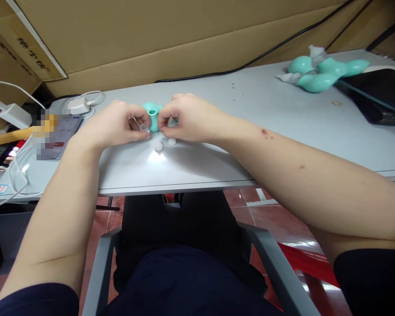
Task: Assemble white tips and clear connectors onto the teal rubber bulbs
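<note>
On tabletop (128, 173), holding clear cup (144, 127) pinched in left hand (123, 125); brace teal piece (153, 124) from 3 o'clock with curled right hand (187, 117), grip unclear.

White glare blooms on the smooth pale grey tabletop (128, 173), nearer the body than the bare left hand (121, 123) and bare right hand (191, 117); soft shadow spreads beside it, under the right forearm (243, 136). Far left of both hands, blocky pixelation masks part of a flat, lit-screened phone (67, 138).
</note>
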### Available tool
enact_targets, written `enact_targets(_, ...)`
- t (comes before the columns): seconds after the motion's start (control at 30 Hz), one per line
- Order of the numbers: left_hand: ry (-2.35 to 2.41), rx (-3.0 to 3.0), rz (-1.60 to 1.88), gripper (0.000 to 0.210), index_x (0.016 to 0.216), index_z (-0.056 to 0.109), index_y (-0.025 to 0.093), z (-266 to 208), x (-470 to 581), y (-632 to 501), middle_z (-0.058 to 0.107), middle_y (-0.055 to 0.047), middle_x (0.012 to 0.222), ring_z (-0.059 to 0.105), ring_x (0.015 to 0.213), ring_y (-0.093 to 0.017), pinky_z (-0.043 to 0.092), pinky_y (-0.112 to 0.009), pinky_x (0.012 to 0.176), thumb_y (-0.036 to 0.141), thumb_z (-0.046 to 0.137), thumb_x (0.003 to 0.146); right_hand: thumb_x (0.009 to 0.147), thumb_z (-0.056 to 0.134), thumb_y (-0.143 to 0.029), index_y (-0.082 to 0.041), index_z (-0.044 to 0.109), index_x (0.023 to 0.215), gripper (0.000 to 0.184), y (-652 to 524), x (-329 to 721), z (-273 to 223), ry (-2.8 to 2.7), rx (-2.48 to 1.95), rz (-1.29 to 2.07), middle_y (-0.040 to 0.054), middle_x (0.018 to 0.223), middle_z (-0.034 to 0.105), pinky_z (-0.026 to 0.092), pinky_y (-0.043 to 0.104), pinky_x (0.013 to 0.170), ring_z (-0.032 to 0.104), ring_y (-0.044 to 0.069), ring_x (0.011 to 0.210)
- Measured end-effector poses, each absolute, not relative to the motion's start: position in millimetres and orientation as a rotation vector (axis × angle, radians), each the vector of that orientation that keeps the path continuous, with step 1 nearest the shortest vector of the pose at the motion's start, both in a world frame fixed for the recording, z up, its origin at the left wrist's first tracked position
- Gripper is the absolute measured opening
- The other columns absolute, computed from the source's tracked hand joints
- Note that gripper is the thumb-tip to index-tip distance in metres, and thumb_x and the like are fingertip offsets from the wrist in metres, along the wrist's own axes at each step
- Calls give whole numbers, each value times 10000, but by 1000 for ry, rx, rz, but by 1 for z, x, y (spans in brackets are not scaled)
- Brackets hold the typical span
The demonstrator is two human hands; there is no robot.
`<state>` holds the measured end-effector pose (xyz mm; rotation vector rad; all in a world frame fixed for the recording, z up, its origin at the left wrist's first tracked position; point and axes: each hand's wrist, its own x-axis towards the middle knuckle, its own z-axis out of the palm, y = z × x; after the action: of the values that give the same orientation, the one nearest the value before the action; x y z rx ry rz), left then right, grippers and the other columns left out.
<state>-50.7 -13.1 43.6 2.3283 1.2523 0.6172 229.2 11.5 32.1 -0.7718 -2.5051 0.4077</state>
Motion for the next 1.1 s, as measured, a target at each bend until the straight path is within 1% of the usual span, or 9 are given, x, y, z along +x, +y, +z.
enact_targets(0.13,1238,2343,571,250,937,866,283,43,-47,-13,864,-12,827,762,742,-231,566,-385,702,445,1045,874,933,806,80,-220,824,934,301,3,222,41,-2504,-898,445,29,943,883,445,391,861,752,270,962)
enact_targets(0.33,1244,2360,543,309,1021,915,298,46,-48,-15,882,-13,897,779,779,-238,598,-381,729,478,1080,832,947,863,60,-207,832,996,273,-2,215,41,-2566,-1019,411,23,1001,895,417,383,808,746,244,882)
enact_targets(0.47,1229,2429,629,290,1040,956,324,51,-49,-18,889,-44,1042,744,846,-235,604,-387,764,475,1042,808,1090,815,-97,-245,731,885,266,3,220,32,-2548,-861,400,-18,832,781,397,387,787,648,207,775)
enact_targets(0.6,1181,2470,732,242,1026,952,318,52,-46,-21,864,-67,1056,724,875,-253,560,-392,702,429,913,815,1229,684,-230,-259,698,893,338,5,230,29,-2422,-728,516,-18,746,668,425,388,776,575,209,762)
enact_targets(0.73,1150,2471,987,244,1002,961,299,48,-41,-22,844,-82,984,739,885,-269,551,-424,721,319,822,802,1150,853,-350,-249,859,1022,164,9,237,27,-2494,-562,567,13,964,849,498,399,929,667,246,955)
enact_targets(0.83,1132,2466,1090,143,926,942,319,47,-38,-23,808,-72,896,723,830,-260,544,-440,716,309,824,847,1065,905,-248,-264,916,1036,35,13,239,25,-2611,-476,507,36,1108,917,502,459,1058,677,296,1105)
enact_targets(0.93,1123,2457,1080,117,876,905,330,48,-36,-26,787,-70,851,684,765,-252,576,-458,715,441,894,911,1053,858,-153,-267,875,957,150,13,240,24,-2627,-436,508,30,1054,901,508,469,1065,681,306,1137)
enact_targets(1.03,1089,2397,1070,393,927,880,327,47,-31,-30,767,-65,818,660,732,-239,570,-449,675,710,959,971,1042,814,-104,-260,788,896,215,9,241,29,-2457,-469,562,3,938,835,536,421,989,710,271,1051)
enact_targets(1.1,1043,2320,1130,543,1024,868,315,42,-24,-31,768,-46,845,679,736,-219,578,-425,661,824,1037,932,1038,801,-83,-251,748,865,247,8,241,33,-2263,-481,630,-4,890,794,542,387,891,695,227,921)
